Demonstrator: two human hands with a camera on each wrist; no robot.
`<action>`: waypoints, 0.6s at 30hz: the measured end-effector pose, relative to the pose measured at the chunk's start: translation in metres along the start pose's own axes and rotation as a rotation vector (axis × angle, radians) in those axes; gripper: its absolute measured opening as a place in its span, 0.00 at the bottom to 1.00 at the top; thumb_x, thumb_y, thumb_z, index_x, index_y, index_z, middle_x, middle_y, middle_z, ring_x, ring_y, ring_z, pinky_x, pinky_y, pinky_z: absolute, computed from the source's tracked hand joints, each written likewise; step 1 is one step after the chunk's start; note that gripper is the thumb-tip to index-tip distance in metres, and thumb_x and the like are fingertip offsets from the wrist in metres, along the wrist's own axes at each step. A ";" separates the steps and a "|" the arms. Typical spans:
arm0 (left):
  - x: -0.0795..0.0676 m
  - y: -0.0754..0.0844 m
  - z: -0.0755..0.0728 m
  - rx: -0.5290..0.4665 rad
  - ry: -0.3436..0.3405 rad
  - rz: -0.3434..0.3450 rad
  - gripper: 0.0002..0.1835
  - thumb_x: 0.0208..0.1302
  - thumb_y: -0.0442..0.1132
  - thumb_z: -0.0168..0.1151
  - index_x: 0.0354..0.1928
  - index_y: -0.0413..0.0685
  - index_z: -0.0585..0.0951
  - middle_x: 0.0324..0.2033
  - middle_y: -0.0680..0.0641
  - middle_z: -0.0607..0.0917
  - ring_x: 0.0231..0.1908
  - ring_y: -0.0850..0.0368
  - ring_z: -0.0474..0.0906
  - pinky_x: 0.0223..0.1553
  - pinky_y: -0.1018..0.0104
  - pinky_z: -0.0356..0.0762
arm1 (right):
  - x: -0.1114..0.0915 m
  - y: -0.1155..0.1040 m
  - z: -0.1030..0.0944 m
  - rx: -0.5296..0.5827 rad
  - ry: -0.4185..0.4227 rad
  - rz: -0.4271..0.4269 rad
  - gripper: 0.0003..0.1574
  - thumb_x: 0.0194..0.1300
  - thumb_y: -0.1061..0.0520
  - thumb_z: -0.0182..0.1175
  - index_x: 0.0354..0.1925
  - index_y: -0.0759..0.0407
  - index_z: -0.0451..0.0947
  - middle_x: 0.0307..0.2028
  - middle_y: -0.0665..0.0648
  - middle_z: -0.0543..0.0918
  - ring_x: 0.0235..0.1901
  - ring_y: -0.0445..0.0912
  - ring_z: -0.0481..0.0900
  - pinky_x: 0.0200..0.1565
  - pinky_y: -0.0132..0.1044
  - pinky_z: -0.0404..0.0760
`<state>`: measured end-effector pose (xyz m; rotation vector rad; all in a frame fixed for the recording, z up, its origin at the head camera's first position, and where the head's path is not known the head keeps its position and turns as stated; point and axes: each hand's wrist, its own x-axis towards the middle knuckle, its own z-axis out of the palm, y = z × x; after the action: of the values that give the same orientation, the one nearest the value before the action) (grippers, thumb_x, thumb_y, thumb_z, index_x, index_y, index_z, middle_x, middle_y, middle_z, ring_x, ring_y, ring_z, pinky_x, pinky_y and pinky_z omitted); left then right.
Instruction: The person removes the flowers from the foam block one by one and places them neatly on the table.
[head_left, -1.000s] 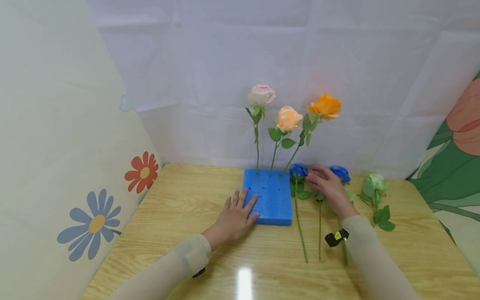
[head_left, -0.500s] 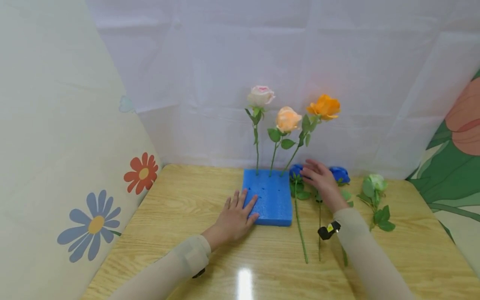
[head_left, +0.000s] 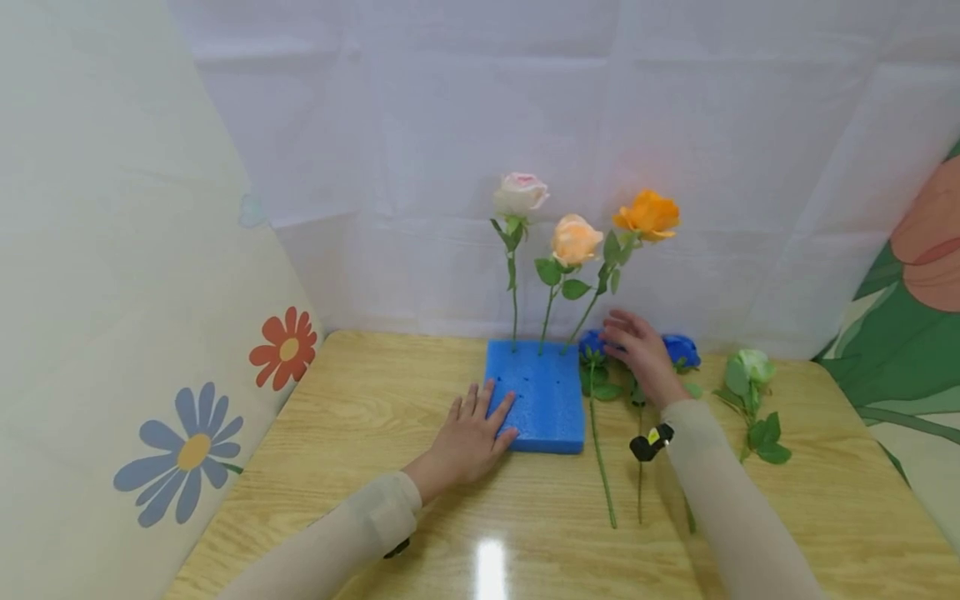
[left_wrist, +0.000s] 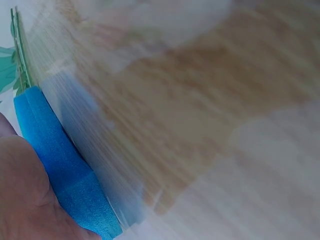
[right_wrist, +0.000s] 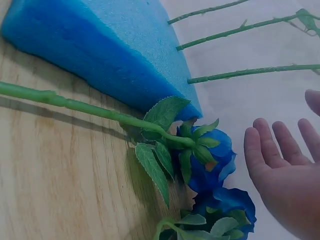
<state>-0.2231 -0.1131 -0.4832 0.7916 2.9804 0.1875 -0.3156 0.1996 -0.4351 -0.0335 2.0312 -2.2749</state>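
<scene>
My left hand (head_left: 465,442) rests with spread fingers on the left front part of a blue foam block (head_left: 543,412). Three artificial roses stand in the block's back edge: a pale pink one (head_left: 521,193), a peach one (head_left: 576,240) and an orange one (head_left: 647,215), which leans right. Just right of the block lies a blue rose (right_wrist: 212,160) with a long green stem. My right hand (head_left: 637,350) hovers by its bloom, fingers loosely extended and holding nothing. In the right wrist view these fingers (right_wrist: 282,145) are apart from the petals. A neighbouring blue rose (right_wrist: 230,205) lies close by.
Farther right on the wooden table (head_left: 360,400) lie another blue rose (head_left: 681,351) and a pale green rose (head_left: 753,367). Small holes dot the foam's top. A white cloth (head_left: 420,208) hangs behind the table.
My right hand has moved left and slightly away from me, from between the blue blooms to beside the left one. The left hand stays on the block.
</scene>
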 end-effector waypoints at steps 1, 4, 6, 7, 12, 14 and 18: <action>0.000 0.000 0.001 0.003 0.001 0.001 0.34 0.81 0.60 0.34 0.82 0.54 0.51 0.79 0.34 0.46 0.77 0.30 0.45 0.72 0.35 0.51 | 0.001 0.000 0.000 0.002 0.000 0.005 0.39 0.77 0.56 0.56 0.78 0.61 0.53 0.74 0.67 0.63 0.69 0.59 0.67 0.69 0.50 0.68; 0.001 -0.002 0.005 0.011 0.009 0.004 0.35 0.81 0.61 0.31 0.82 0.55 0.50 0.79 0.35 0.46 0.77 0.30 0.45 0.72 0.35 0.51 | 0.005 0.000 0.002 0.010 -0.001 0.014 0.39 0.76 0.56 0.57 0.78 0.60 0.55 0.73 0.66 0.64 0.70 0.58 0.67 0.69 0.49 0.68; 0.002 -0.004 0.007 0.019 0.008 0.003 0.35 0.81 0.62 0.29 0.82 0.56 0.49 0.80 0.35 0.45 0.77 0.31 0.45 0.73 0.35 0.51 | 0.006 0.000 0.005 0.020 -0.005 0.008 0.39 0.76 0.57 0.57 0.78 0.60 0.55 0.73 0.67 0.64 0.69 0.57 0.68 0.69 0.50 0.68; 0.002 -0.004 0.008 0.018 0.010 0.003 0.35 0.81 0.62 0.29 0.82 0.56 0.49 0.80 0.35 0.44 0.77 0.31 0.45 0.73 0.35 0.51 | 0.007 0.001 0.006 0.028 -0.002 0.005 0.38 0.76 0.57 0.57 0.77 0.60 0.56 0.73 0.67 0.65 0.68 0.56 0.70 0.69 0.50 0.68; 0.003 -0.006 0.010 0.012 0.021 0.001 0.35 0.81 0.62 0.29 0.82 0.56 0.49 0.80 0.35 0.45 0.77 0.30 0.45 0.72 0.35 0.51 | 0.010 0.002 0.017 0.084 0.023 -0.019 0.35 0.77 0.60 0.55 0.76 0.63 0.57 0.71 0.69 0.66 0.59 0.49 0.77 0.69 0.50 0.69; 0.003 -0.006 0.010 0.012 0.021 0.001 0.35 0.81 0.62 0.30 0.82 0.56 0.49 0.80 0.35 0.45 0.77 0.30 0.46 0.72 0.35 0.51 | 0.011 0.003 0.021 0.097 0.028 -0.024 0.35 0.77 0.61 0.55 0.76 0.63 0.56 0.71 0.68 0.66 0.57 0.46 0.78 0.69 0.49 0.68; 0.000 -0.003 0.005 0.009 0.011 0.002 0.35 0.81 0.61 0.31 0.82 0.55 0.50 0.79 0.35 0.46 0.77 0.30 0.45 0.72 0.35 0.51 | 0.012 0.004 0.027 0.123 0.024 -0.027 0.36 0.77 0.62 0.54 0.76 0.64 0.55 0.71 0.68 0.65 0.58 0.48 0.76 0.69 0.49 0.68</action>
<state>-0.2243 -0.1148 -0.4884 0.7972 2.9931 0.1787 -0.3255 0.1714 -0.4370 -0.0248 1.9092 -2.4231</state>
